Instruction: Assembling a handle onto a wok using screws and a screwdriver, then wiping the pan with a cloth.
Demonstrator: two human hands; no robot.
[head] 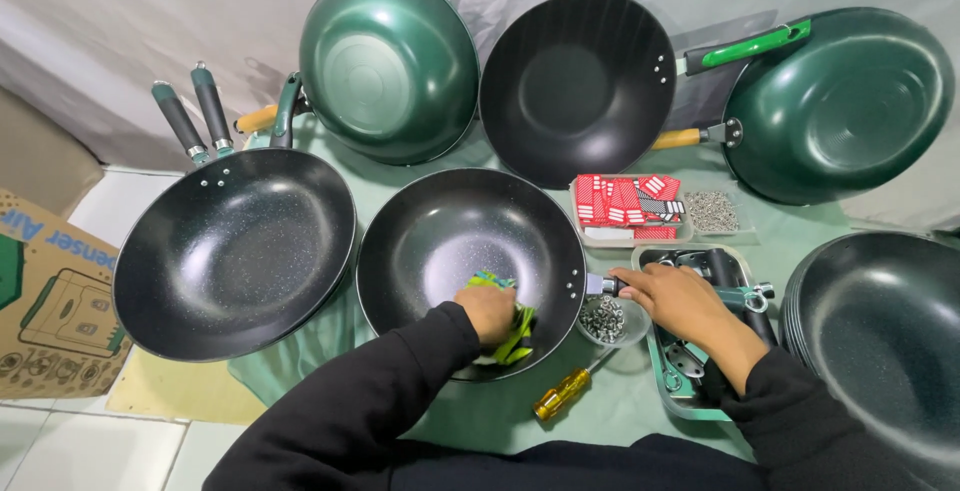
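We press a green cloth (508,319) with our left hand (487,309), fingers closed on it, inside the black pan (440,241) in the middle of the bench (480,416). Our right hand (680,301), fingers loosely spread, touches the pan's handle stub (600,284) above a small bowl of screws (604,319).

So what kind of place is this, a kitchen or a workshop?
Probably a small workbench for assembling cookware, not a kitchen. Several woks without handles lie on a cloth-covered table, beside a bowl of screws, a tray of handles and a screwdriver. The left hand presses a cloth inside one wok.
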